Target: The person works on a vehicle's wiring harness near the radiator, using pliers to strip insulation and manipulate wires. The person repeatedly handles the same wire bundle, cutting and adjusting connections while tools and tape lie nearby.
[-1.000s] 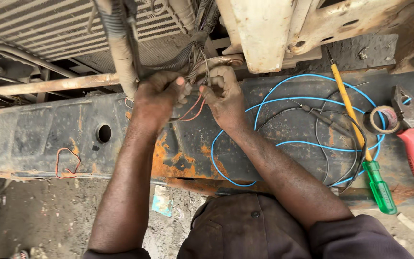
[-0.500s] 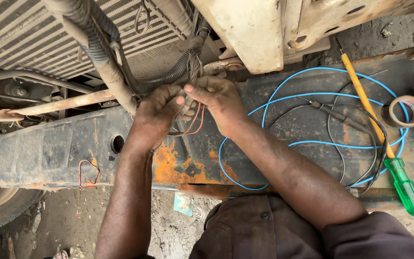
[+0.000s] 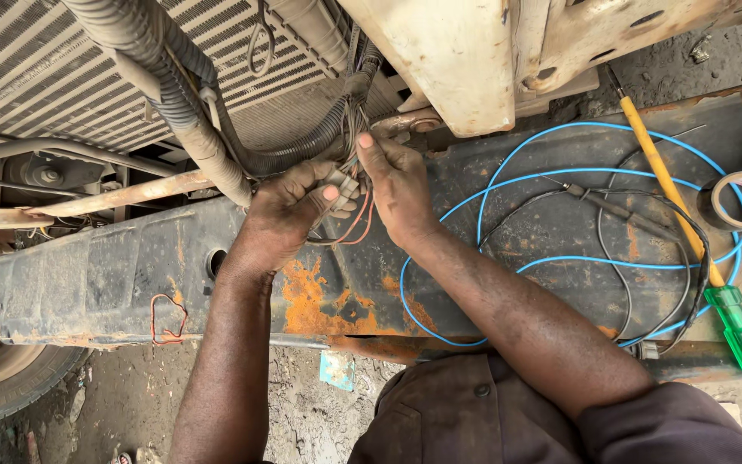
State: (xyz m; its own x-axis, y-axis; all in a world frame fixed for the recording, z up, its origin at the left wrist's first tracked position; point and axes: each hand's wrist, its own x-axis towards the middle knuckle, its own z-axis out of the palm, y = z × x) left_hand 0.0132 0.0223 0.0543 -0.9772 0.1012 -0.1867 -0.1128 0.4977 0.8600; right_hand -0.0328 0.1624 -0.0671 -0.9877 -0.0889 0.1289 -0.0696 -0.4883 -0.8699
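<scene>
Thin red wires point(image 3: 355, 230) and a small pale connector point(image 3: 343, 183), dangling from a dark wire bundle point(image 3: 355, 112) beneath the radiator grille point(image 3: 45, 69), right in front of the rusty frame beam point(image 3: 105, 275). Red insulation glossy and slender, looped in a shallow curve below the knuckles; connector blocky, dull, mostly hidden by fingers. Left hand point(image 3: 289, 210) curled and closed around the connector and wire ends, thumb tip pressed on top. Right hand point(image 3: 398, 189) just beside it and touching, fingers bunched, thumb raised, pinching the same strands from the other side.

Ribbed corrugated hose point(image 3: 161, 73), grey and dusty, slanting across the grille. Beam surface flaking, black paint over orange rust patches, a round hole near the left wrist. Short red wire loop point(image 3: 169, 318) hanging at the beam's lower edge, well apart from the hands. Blue cable point(image 3: 560, 176), smooth plastic, coiled in wide rings on the beam to the right, tangled with a thin black lead point(image 3: 611, 258). Screwdriver point(image 3: 689, 232) lying across the coils, long yellow shank, translucent green handle. Tape roll point(image 3: 738, 200) near the right edge, flat ring shape. Cream-painted metal bracket point(image 3: 448, 60) above, chipped and stained. Worn tyre point(image 3: 2, 378) at lower left.
</scene>
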